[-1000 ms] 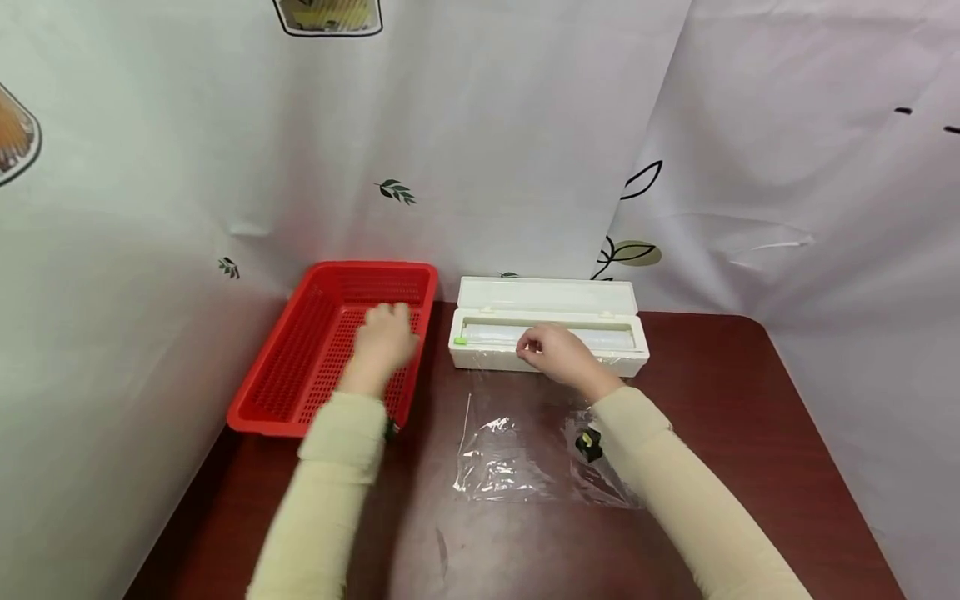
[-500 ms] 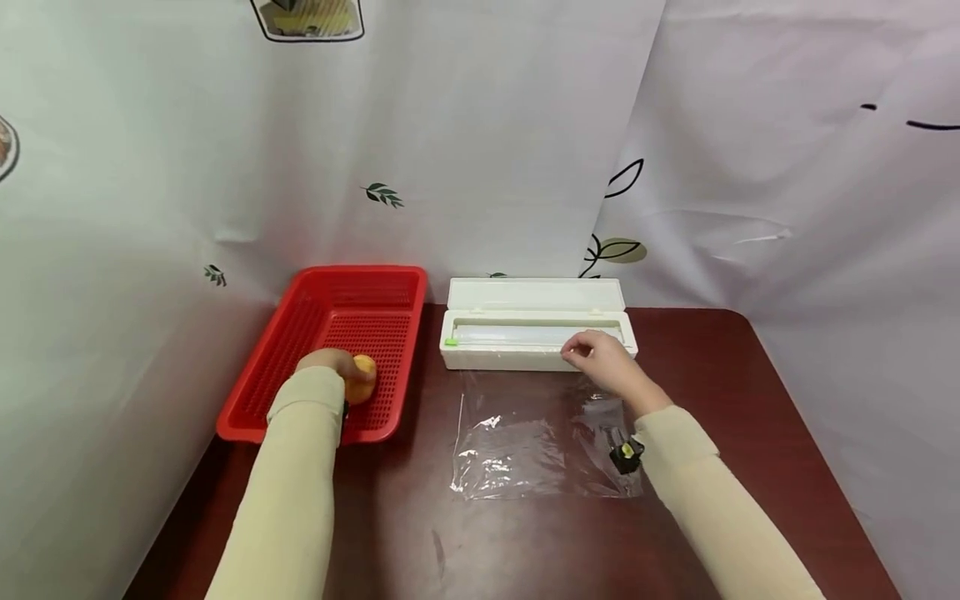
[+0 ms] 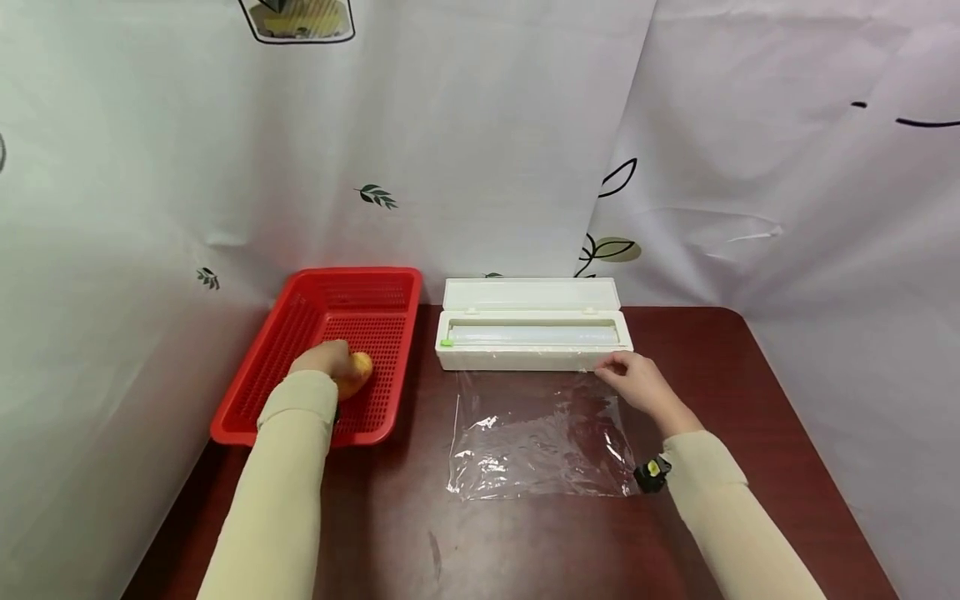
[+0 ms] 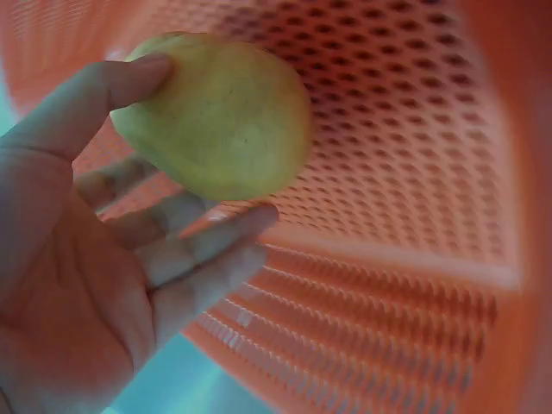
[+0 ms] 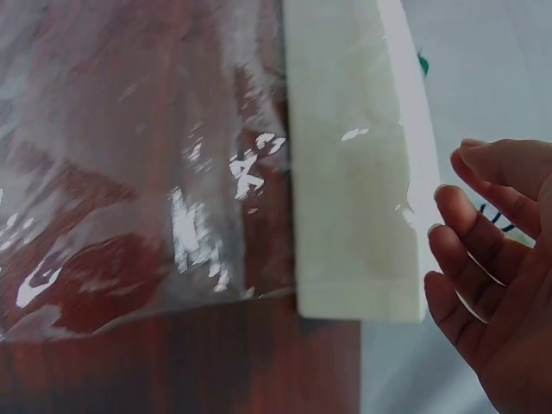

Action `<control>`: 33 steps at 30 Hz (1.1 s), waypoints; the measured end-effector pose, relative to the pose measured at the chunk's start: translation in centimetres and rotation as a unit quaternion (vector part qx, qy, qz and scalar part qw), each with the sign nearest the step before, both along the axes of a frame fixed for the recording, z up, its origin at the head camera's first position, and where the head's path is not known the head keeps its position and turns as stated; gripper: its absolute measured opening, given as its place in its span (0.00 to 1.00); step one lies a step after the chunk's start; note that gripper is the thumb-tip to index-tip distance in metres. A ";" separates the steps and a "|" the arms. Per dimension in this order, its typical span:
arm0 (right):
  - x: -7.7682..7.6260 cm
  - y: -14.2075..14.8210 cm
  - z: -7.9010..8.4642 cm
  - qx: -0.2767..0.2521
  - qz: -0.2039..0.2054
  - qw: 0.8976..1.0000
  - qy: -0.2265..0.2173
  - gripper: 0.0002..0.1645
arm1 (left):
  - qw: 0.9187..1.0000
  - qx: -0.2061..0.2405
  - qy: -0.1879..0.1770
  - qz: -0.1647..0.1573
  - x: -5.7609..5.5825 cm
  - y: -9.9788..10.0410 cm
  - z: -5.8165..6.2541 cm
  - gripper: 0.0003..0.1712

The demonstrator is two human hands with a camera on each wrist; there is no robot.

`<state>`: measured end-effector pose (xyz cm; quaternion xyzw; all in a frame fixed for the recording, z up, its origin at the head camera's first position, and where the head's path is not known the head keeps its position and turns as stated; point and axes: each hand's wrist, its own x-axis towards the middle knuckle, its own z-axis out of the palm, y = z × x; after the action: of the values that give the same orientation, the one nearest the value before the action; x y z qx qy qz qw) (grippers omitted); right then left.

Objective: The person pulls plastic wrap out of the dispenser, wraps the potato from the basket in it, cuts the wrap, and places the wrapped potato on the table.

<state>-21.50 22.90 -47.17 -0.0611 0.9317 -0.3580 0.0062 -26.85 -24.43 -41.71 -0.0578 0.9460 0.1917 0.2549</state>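
Observation:
In the head view my left hand (image 3: 321, 360) is inside the red basket (image 3: 408, 333), holding a yellow fruit (image 3: 362, 365). The left wrist view shows my thumb on top of that smooth, rounded fruit (image 4: 224, 121), with the fingers beneath it. My right hand (image 3: 639, 385) is by the right front corner of a white cling film box (image 3: 525, 360). Its fingers are loosely bent with nothing between them in the right wrist view. Clear cling film (image 3: 540, 450) runs from the box's front and lies spread over the table.
The box's lid (image 3: 531, 293) stands raised at the back, and a green slider (image 3: 447, 342) sits at its left end. Dark red wooden tabletop (image 3: 480, 550) surrounds everything. A white printed sheet (image 3: 480, 150) hangs behind the table.
My left hand has come down into the basket and taken hold of the fruit. My right hand has slid rightward along the box's front to its right end.

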 end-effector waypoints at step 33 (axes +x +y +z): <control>2.1 1.2 -2.7 -0.014 -0.018 0.999 -0.044 0.10 | 0.878 0.224 0.417 -0.078 3.4 12.2 -0.4 0.32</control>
<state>-19.40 24.08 -49.88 -0.0289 0.9262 -0.3739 0.0396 -23.49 -12.24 -42.08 0.1599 0.8980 0.3843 -0.1425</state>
